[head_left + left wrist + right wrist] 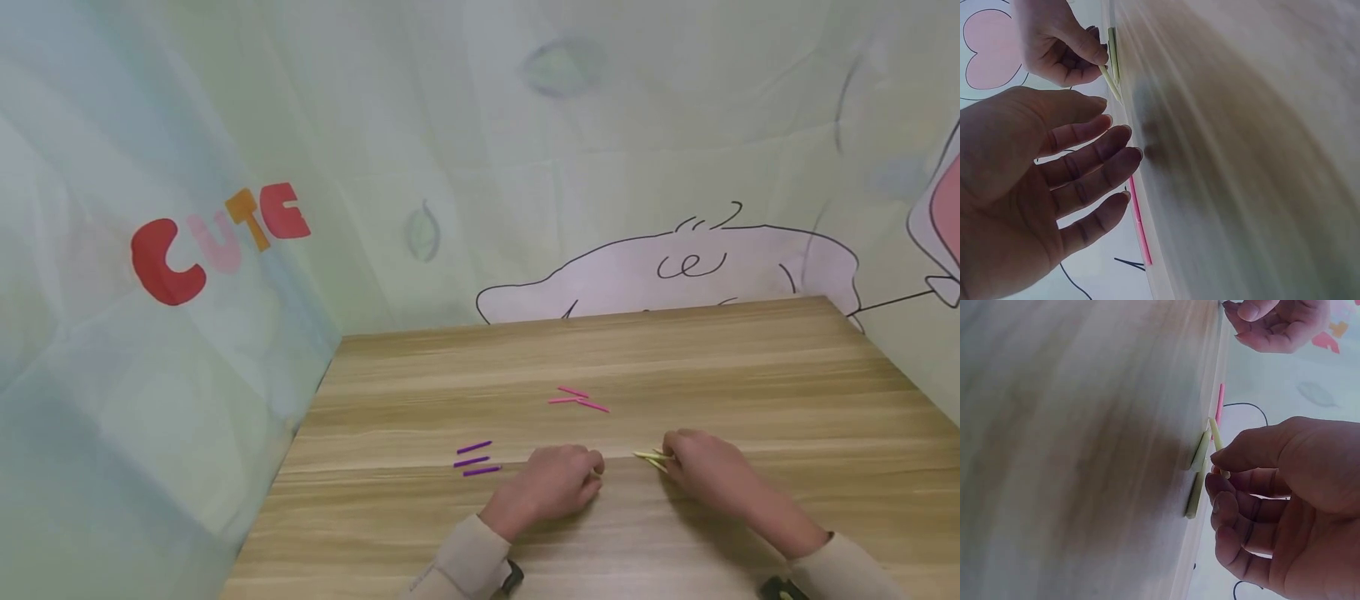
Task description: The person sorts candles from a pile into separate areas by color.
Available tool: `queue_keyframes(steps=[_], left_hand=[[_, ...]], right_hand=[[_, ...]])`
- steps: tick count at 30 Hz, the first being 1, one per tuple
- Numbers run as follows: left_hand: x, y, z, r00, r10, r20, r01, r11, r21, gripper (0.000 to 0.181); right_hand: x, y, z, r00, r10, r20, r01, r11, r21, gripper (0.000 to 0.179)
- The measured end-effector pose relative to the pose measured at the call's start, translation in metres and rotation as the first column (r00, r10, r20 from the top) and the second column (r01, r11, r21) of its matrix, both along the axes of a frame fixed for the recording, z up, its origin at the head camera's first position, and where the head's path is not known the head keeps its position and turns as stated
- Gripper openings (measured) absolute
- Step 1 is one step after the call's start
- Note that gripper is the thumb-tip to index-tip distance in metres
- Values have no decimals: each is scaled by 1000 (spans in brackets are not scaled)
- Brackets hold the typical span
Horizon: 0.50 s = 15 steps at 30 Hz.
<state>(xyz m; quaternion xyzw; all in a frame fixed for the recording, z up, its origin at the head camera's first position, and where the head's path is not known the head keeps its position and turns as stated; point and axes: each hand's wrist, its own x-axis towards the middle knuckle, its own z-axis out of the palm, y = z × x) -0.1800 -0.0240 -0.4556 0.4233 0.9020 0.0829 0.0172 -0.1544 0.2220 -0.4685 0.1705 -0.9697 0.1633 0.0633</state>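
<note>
My right hand [708, 471] pinches a thin pale-yellow stick [1217, 434] between thumb and fingertips, one end angled down toward the table. Two more yellow sticks [1194, 494] lie on the wood right beside those fingertips. To the left, my left hand [558, 482] hovers low over the table with loosely bent fingers and holds nothing; its spread fingers show in the left wrist view. Three purple sticks [471, 461] lie roughly parallel just left of that hand. Farther back, three pink sticks [579, 400] rest in a loose cluster.
The wooden table [420, 375] reaches back to a printed cloth backdrop [450, 167], which also hangs along the left side. The backdrop carries colored letters [168, 262] and a line-drawn pink figure [675, 271]. A dark band shows at each sleeve cuff.
</note>
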Motion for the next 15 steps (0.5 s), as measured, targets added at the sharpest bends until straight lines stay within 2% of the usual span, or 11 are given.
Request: queue_keyframes(steps=[15], left_hand=[[-1,0,1,1000,1,-1,-1,1000,3,16]], right_hand=[[-2,2,0,1000,0,21,0,1000,19,13]])
